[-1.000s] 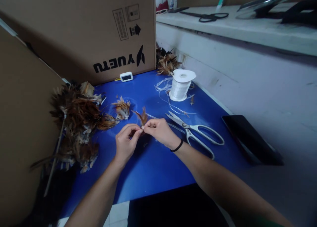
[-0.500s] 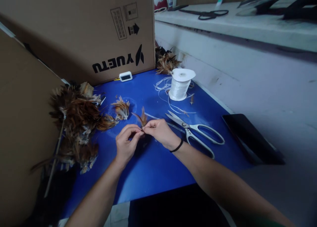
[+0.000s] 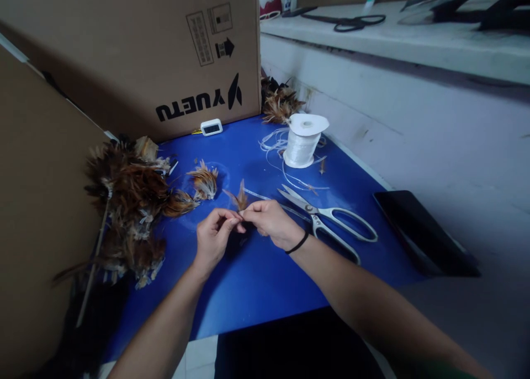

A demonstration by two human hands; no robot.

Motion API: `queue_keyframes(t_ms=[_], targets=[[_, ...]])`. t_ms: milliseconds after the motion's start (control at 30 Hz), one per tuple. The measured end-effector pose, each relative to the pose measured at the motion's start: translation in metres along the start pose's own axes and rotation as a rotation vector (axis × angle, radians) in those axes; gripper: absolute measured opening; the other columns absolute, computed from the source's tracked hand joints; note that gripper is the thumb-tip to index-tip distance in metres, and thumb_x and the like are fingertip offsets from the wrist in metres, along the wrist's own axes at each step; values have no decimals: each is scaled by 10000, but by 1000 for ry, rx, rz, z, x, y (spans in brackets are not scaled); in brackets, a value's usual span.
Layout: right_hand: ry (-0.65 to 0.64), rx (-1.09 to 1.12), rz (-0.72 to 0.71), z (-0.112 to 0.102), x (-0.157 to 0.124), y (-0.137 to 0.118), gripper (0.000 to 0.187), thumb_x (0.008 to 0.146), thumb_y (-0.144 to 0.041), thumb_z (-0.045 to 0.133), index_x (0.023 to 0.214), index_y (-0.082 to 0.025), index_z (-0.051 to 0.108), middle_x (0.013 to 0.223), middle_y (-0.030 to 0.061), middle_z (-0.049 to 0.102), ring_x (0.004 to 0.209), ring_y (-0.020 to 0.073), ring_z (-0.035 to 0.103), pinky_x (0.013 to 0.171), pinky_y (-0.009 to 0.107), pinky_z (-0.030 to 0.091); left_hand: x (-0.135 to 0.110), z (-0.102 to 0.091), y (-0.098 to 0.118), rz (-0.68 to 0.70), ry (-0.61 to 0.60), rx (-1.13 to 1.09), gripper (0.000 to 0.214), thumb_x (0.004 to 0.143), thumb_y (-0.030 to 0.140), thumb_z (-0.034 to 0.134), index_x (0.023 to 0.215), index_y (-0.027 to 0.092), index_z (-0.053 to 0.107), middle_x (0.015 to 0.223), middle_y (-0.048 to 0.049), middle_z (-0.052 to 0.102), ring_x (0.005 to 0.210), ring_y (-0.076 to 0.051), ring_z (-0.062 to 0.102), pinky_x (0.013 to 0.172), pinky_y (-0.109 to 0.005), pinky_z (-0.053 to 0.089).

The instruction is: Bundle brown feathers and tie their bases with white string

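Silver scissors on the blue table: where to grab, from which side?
By the handle loops, probably coming from the right: the scissors lie flat, blades slightly open and pointing away leftward, while the loops face right, toward the phone-like device. The right forearm appears close to the nearer loop, so the farther looks easier.

Your right hand (image 3: 271,223) hides the base of the small feathers (image 3: 240,199); what your left hand (image 3: 212,236) pinches is too small to tell. The view's top edge crops the cardboard box (image 3: 136,42).
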State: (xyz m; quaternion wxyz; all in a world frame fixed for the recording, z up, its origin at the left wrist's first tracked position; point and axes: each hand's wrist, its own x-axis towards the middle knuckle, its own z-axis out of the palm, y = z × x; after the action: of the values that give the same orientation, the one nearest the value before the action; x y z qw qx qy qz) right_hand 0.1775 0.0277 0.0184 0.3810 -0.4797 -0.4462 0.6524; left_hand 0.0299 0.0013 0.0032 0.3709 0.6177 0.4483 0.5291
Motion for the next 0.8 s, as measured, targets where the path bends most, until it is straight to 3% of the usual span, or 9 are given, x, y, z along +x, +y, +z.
queue_keyframes(t_ms=[133,333,633,800], targets=[[-76,-17,-50,-2,-3,-2,174,705,-259,575,572,-148,586,450,-46,519,390,35,301,441,213,257,1,-1,-1,6,8,23,69,803,214,588,766,160,571,670,3,651,578,-107,615,652,-256,502],[-137,-87,-112,-6,-7,-7,76,684,-186,576,650,-143,628,547,-24,587,478,58,413,517,214,323,2,-2,-2,-16,18,36,88,802,236,591,759,161,576,635,7,640,542,-103,596,594,-240,484],[-80,-583,-353,-10,-7,-3,148,785,-186,515,709,-157,640,613,-12,600,532,78,448,539,216,315,1,-1,-2,-40,6,63,104,757,236,645,762,163,572,590,20,634,519,-112,614,545,-227,491],[-68,-701,-403,-13,-16,-15,166,804,-132,487,709,-162,620,611,-22,595,514,74,436,558,220,312,0,0,-5,-103,4,10,156,732,244,671,761,176,533,603,25,640,519,-124,632,542,-239,521]])
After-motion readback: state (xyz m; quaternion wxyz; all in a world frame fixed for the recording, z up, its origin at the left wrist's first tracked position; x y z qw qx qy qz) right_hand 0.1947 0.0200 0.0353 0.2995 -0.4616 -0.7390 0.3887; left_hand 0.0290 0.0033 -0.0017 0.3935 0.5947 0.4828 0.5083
